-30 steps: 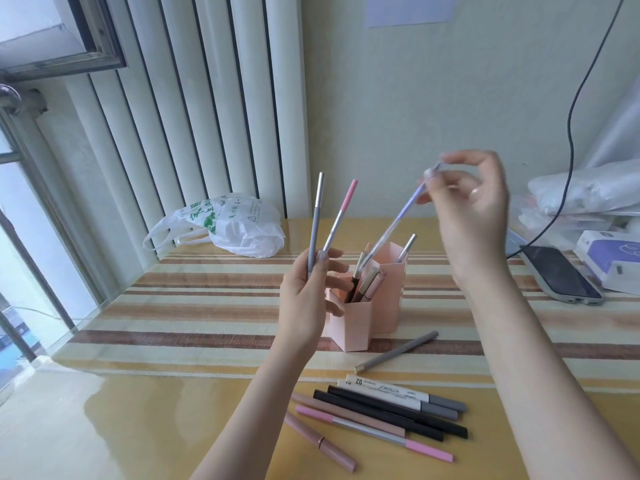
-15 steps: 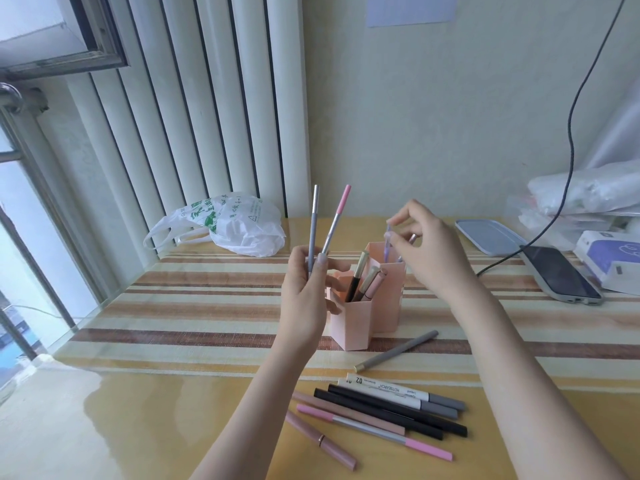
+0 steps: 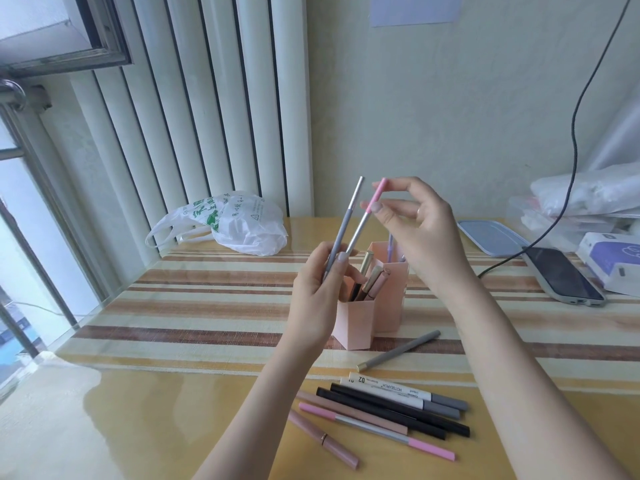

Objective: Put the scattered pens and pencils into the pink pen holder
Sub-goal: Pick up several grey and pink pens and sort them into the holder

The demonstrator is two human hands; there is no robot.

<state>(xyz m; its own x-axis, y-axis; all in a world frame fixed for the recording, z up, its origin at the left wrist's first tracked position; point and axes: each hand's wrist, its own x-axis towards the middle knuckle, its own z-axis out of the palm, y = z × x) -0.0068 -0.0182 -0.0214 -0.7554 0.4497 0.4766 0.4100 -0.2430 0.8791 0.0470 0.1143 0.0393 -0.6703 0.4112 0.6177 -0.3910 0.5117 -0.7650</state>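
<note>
My right hand (image 3: 420, 230) pinches the pink-tipped pen (image 3: 367, 216) from my left hand's (image 3: 318, 296) clutch (grey pen (image 3: 343, 230) too), next lifting it to the pink pen holder (image 3: 375, 306).

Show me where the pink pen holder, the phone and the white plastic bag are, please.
pink pen holder (image 3: 389, 299): head view, on its front wall.
phone (image 3: 562, 277): head view, middle of its dark screen.
white plastic bag (image 3: 242, 225): head view, on its crumpled body.

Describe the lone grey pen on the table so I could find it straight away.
Start at the pink pen holder on the striped cloth. Just in front of it, to its right, the grey pen lies slanted by itself. Its gold tip and solitude separate it from the bundled pens nearer the person.
</note>
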